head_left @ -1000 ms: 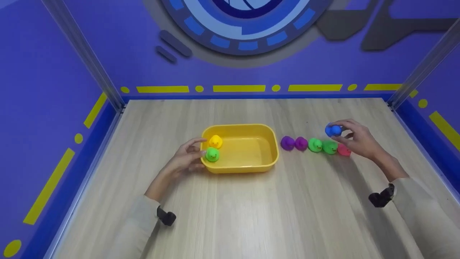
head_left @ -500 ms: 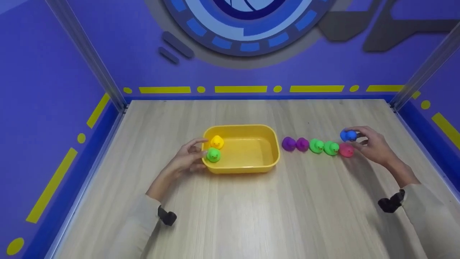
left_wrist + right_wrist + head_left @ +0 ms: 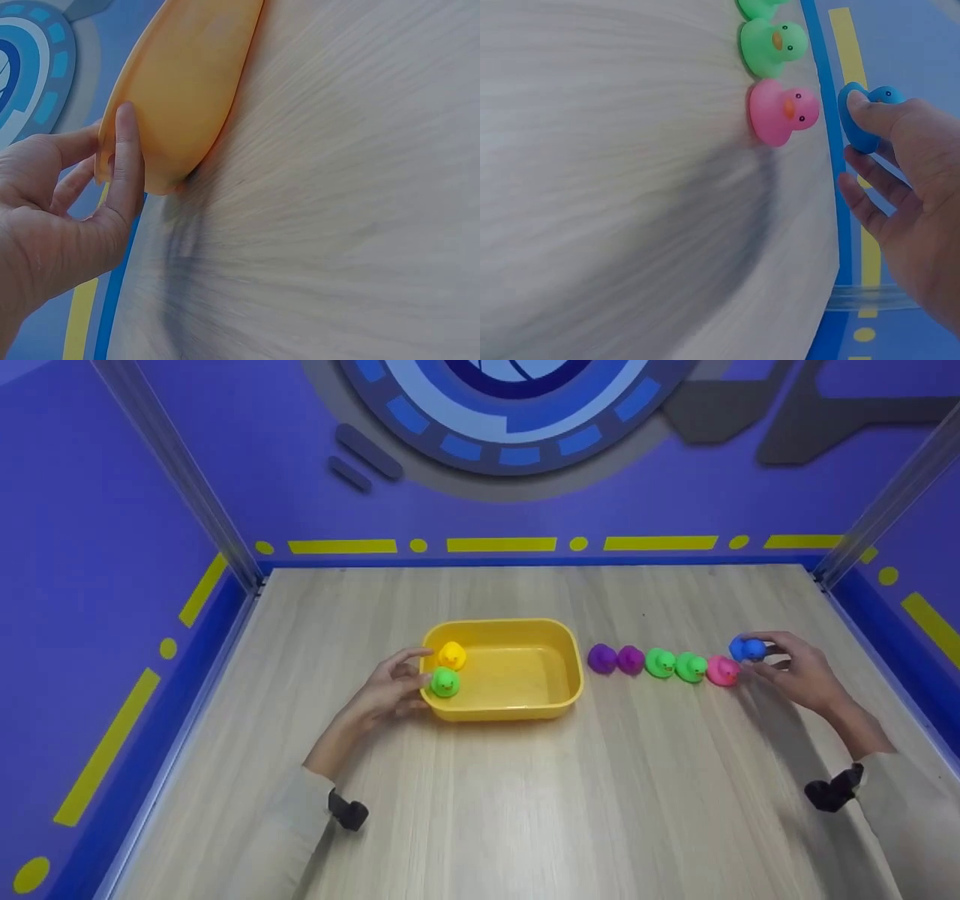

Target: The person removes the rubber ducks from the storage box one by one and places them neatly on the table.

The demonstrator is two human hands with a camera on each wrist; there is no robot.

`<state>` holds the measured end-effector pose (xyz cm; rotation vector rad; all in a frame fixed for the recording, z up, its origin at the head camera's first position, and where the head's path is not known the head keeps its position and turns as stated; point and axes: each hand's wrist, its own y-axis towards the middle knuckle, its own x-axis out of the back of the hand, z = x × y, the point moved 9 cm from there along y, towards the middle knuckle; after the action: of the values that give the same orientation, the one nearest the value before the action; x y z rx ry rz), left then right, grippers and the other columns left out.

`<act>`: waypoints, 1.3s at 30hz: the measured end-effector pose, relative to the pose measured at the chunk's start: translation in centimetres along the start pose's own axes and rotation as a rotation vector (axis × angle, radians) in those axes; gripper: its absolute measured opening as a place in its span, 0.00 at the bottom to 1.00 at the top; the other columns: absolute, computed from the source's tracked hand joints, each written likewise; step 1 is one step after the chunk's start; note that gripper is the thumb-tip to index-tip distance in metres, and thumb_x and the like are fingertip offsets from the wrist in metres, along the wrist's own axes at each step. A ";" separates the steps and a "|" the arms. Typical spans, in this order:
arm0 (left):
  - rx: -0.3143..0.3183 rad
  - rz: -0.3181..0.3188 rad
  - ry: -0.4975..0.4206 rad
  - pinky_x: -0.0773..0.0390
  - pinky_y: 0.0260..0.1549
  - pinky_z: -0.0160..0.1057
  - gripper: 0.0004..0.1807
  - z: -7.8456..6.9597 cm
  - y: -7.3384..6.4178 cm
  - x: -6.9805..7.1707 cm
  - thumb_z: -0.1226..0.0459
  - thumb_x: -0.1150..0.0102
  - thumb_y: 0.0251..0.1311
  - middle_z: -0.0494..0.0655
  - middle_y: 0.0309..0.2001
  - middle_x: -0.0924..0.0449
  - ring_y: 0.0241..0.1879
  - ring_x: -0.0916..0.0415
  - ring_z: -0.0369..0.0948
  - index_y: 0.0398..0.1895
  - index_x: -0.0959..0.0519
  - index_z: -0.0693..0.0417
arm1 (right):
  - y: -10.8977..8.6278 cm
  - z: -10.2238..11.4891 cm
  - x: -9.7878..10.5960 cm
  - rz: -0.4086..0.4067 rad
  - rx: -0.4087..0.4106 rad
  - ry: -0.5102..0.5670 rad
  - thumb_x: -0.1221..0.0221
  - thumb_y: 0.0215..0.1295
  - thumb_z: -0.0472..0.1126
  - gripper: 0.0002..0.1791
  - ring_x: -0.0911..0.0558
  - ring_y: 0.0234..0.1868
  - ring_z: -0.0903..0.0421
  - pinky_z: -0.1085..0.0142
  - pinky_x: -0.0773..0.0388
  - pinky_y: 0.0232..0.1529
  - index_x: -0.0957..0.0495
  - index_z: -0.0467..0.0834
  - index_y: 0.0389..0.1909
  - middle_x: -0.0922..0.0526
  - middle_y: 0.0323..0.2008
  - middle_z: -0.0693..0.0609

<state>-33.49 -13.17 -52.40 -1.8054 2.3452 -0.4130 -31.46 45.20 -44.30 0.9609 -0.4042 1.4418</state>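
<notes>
In the head view my left hand [image 3: 381, 694] grips the left end of a yellow plastic tub [image 3: 517, 679], thumb and fingers at its rim. The left wrist view shows the thumb against the tub's outer wall [image 3: 180, 90]. Inside, near that end, sit a yellow rubber duck [image 3: 451, 656] and a green rubber duck [image 3: 445, 682]. On the right, my right hand [image 3: 806, 673] pinches a blue rubber duck [image 3: 748, 648] between thumb and fingers. It is held just beyond the pink rubber duck [image 3: 723, 670], which ends a row of ducks on the table.
Left of the pink duck stand two green ducks [image 3: 691, 667] and two purple ducks [image 3: 602, 658], stretching toward the tub's right side. The wooden table [image 3: 487, 795] is bounded by blue panels [image 3: 510, 517] at the back and both sides.
My right hand has carried the blue duck rightward and slightly nearer, from above the green and pink ducks to the pink duck's right. The left hand and tub have stayed put.
</notes>
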 end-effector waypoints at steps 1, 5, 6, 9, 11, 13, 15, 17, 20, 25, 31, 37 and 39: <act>-0.002 -0.001 0.000 0.11 0.45 0.45 0.28 0.0 0.0 0.0 0.66 0.37 0.68 0.49 0.46 0.28 0.39 0.20 0.41 0.71 0.29 0.44 | -0.1 -0.1 0.0 0.002 -0.001 -0.005 0.34 0.64 0.29 0.24 0.30 0.44 0.86 0.93 0.31 0.40 0.24 0.33 0.61 0.22 0.53 0.37; -0.013 -0.005 0.003 0.11 0.45 0.45 0.29 0.0 -0.1 0.1 0.67 0.37 0.69 0.48 0.44 0.28 0.38 0.20 0.41 0.71 0.29 0.45 | -0.4 -0.8 -0.1 0.019 -0.024 -0.027 0.34 0.65 0.30 0.24 0.33 0.44 0.87 0.94 0.33 0.40 0.25 0.33 0.62 0.23 0.55 0.30; -0.014 -0.006 0.004 0.11 0.45 0.45 0.29 0.0 -0.1 0.1 0.67 0.37 0.69 0.48 0.44 0.27 0.38 0.20 0.41 0.71 0.29 0.45 | -0.4 -1.1 -0.1 0.028 -0.034 -0.031 0.35 0.66 0.31 0.24 0.34 0.45 0.87 0.94 0.34 0.40 0.25 0.33 0.63 0.23 0.56 0.29; -0.009 -0.006 0.009 0.11 0.45 0.44 0.29 0.2 -0.1 0.1 0.66 0.37 0.69 0.48 0.44 0.28 0.38 0.20 0.41 0.71 0.29 0.44 | -0.7 -1.8 -0.2 0.049 -0.069 -0.047 0.35 0.68 0.34 0.25 0.36 0.45 0.87 0.95 0.37 0.41 0.27 0.33 0.64 0.24 0.58 0.27; -0.004 -0.004 0.008 0.11 0.45 0.45 0.29 0.2 0.0 -0.1 0.66 0.38 0.69 0.48 0.44 0.28 0.38 0.20 0.41 0.71 0.29 0.44 | -0.9 -2.2 -0.1 0.057 -0.092 -0.055 0.36 0.69 0.35 0.25 0.36 0.45 0.86 0.95 0.38 0.41 0.27 0.33 0.64 0.25 0.59 0.27; 0.000 0.004 0.005 0.11 0.46 0.45 0.28 0.2 0.1 -0.2 0.66 0.38 0.69 0.48 0.44 0.28 0.38 0.20 0.41 0.71 0.29 0.43 | -1.2 -2.6 0.0 0.055 -0.116 -0.065 0.36 0.69 0.36 0.25 0.30 0.47 0.78 0.96 0.38 0.41 0.28 0.33 0.65 0.25 0.60 0.27; 0.000 0.009 0.002 0.11 0.47 0.46 0.28 0.3 0.1 -0.2 0.67 0.38 0.69 0.48 0.44 0.28 0.38 0.19 0.41 0.72 0.29 0.44 | -1.4 -2.9 0.0 0.051 -0.136 -0.060 0.36 0.70 0.36 0.25 0.22 0.51 0.62 0.96 0.39 0.42 0.28 0.32 0.65 0.26 0.60 0.27; -0.003 0.002 -0.001 0.11 0.47 0.47 0.29 0.3 0.1 0.0 0.67 0.38 0.69 0.48 0.44 0.28 0.38 0.19 0.41 0.72 0.29 0.45 | -1.5 -3.2 -0.2 0.052 -0.149 -0.044 0.37 0.71 0.37 0.25 0.22 0.54 0.44 0.96 0.39 0.42 0.29 0.32 0.65 0.27 0.61 0.27; -0.005 -0.011 -0.010 0.11 0.46 0.47 0.29 0.3 0.1 0.3 0.68 0.38 0.69 0.48 0.44 0.29 0.39 0.20 0.42 0.72 0.30 0.47 | -1.7 -3.6 -0.5 0.048 -0.153 -0.021 0.38 0.72 0.38 0.25 0.22 0.55 0.42 0.96 0.39 0.42 0.29 0.31 0.65 0.29 0.61 0.26; -0.013 0.005 -0.018 0.11 0.46 0.47 0.30 0.3 0.1 0.0 0.68 0.38 0.69 0.47 0.43 0.30 0.39 0.23 0.41 0.73 0.31 0.48 | -2.5 -4.2 -0.5 0.056 -0.145 -0.037 0.38 0.71 0.36 0.24 0.21 0.51 0.47 0.95 0.39 0.41 0.28 0.32 0.64 0.29 0.60 0.26; -0.001 0.017 -0.013 0.11 0.45 0.45 0.29 0.6 0.0 -0.4 0.66 0.39 0.70 0.47 0.44 0.29 0.37 0.21 0.41 0.73 0.31 0.45 | -3.1 -5.0 -1.1 0.122 -0.144 -0.071 0.39 0.71 0.33 0.23 0.24 0.54 0.22 0.88 0.31 0.39 0.28 0.30 0.63 0.28 0.59 0.24; 0.024 -0.014 -0.037 0.11 0.46 0.45 0.29 0.6 0.0 0.1 0.67 0.37 0.68 0.48 0.46 0.29 0.38 0.21 0.42 0.71 0.29 0.44 | -2.7 -5.3 -2.2 0.195 -0.171 -0.092 0.41 0.74 0.36 0.23 0.24 0.56 0.23 0.32 0.24 0.53 0.30 0.31 0.65 0.27 0.59 0.22; 0.020 -0.011 -0.042 0.11 0.46 0.45 0.29 0.6 0.0 0.1 0.67 0.37 0.68 0.48 0.45 0.29 0.38 0.21 0.42 0.71 0.29 0.44 | -2.4 -5.3 -2.4 0.211 -0.176 -0.084 0.43 0.74 0.34 0.23 0.26 0.57 0.22 0.27 0.29 0.55 0.31 0.30 0.65 0.29 0.60 0.21</act>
<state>-33.38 -13.30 -52.95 -1.8015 2.2962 -0.3952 -31.18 47.99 -49.89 0.8580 -0.7000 1.5292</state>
